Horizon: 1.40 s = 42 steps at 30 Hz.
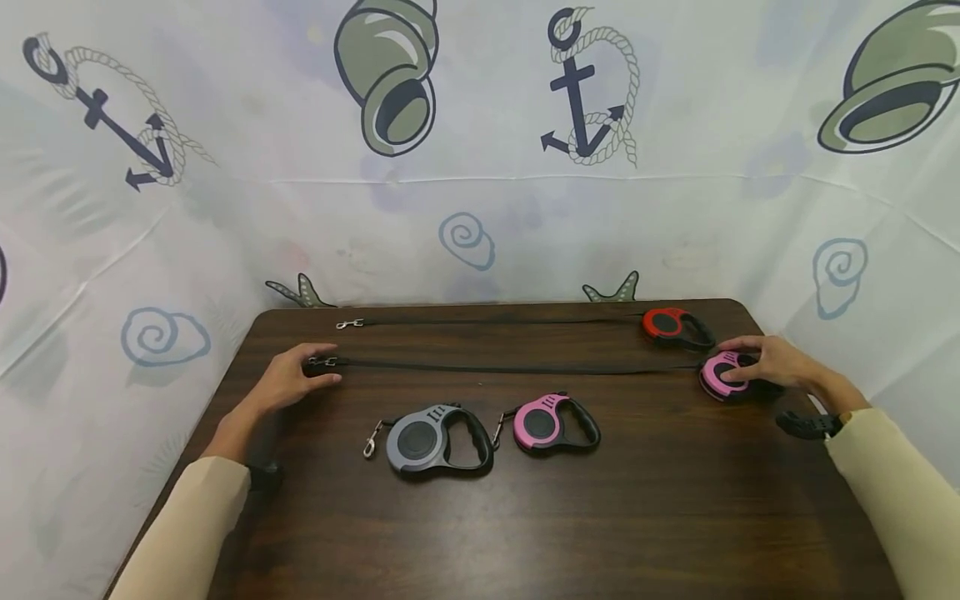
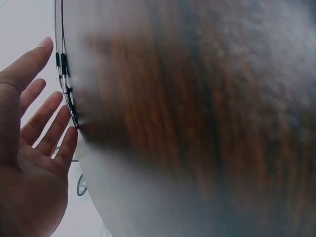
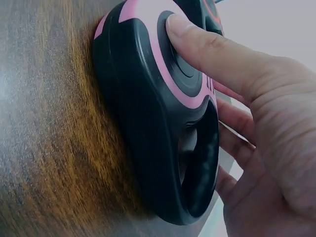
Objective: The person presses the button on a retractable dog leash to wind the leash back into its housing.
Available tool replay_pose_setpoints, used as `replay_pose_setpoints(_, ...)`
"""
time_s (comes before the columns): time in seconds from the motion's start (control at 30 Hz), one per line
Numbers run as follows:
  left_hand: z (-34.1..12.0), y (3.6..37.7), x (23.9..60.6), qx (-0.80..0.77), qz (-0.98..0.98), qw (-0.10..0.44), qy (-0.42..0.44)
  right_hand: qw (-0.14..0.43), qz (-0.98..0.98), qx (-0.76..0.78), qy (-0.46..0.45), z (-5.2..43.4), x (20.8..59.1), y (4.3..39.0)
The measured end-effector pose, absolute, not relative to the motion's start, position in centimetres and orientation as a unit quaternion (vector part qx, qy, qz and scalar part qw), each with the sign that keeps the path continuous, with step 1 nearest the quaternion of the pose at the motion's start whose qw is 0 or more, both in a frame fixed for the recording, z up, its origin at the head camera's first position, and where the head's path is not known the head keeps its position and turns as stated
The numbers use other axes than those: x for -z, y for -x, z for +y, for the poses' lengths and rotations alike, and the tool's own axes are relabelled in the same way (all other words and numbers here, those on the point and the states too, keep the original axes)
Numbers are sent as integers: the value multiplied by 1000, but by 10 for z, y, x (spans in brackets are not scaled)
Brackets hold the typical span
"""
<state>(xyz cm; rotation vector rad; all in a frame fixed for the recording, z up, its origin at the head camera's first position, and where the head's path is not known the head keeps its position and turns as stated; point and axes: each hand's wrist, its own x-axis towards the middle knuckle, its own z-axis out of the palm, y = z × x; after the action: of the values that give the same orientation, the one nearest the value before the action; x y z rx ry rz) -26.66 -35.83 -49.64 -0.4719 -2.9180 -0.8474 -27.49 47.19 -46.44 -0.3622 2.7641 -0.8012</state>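
At the right side of the table, my right hand (image 1: 776, 365) holds a pink and black retractable dog leash (image 1: 723, 377). In the right wrist view the thumb (image 3: 197, 42) presses on its round face, with the other fingers behind the casing and handle. Its black strap (image 1: 517, 369) runs straight across the table to a metal clip (image 1: 324, 362) at the left. My left hand (image 1: 285, 382) is by that clip, thumb and fingers spread around its end. In the left wrist view the fingers (image 2: 49, 106) are extended and loose beside the clip.
Behind lies a red and black retractable leash (image 1: 664, 324), its strap (image 1: 487, 322) drawn out to a clip (image 1: 350, 323). Nearer me rest a grey leash (image 1: 417, 442) and a second pink leash (image 1: 537, 423). Patterned white cloth (image 1: 495, 125) hangs around the dark wooden table (image 1: 570, 517).
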Motion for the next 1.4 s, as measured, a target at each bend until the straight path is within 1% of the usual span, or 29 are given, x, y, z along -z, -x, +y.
replay_pose_setpoints(0.27,-361,271,500,270,-950,36,153,124,948,268,124,476,467,280)
replay_pose_setpoints(0.57,-356,279,501,256,-951,44,170,131,946,272,116,476,469,277)
replay_pose_setpoints(0.9,-352,284,497,250,-958,12,140,134,949,263,107,477,468,280)
replay_pose_setpoints(0.97,-353,285,499,248,-959,14,138,135,949,266,103,477,469,279)
replay_pose_setpoints(1.2,-354,286,498,249,-958,12,142,138,943,290,85,476,473,274)
replay_pose_setpoints(1.4,-352,288,494,235,-957,6,171,121,948,279,94,473,473,274)
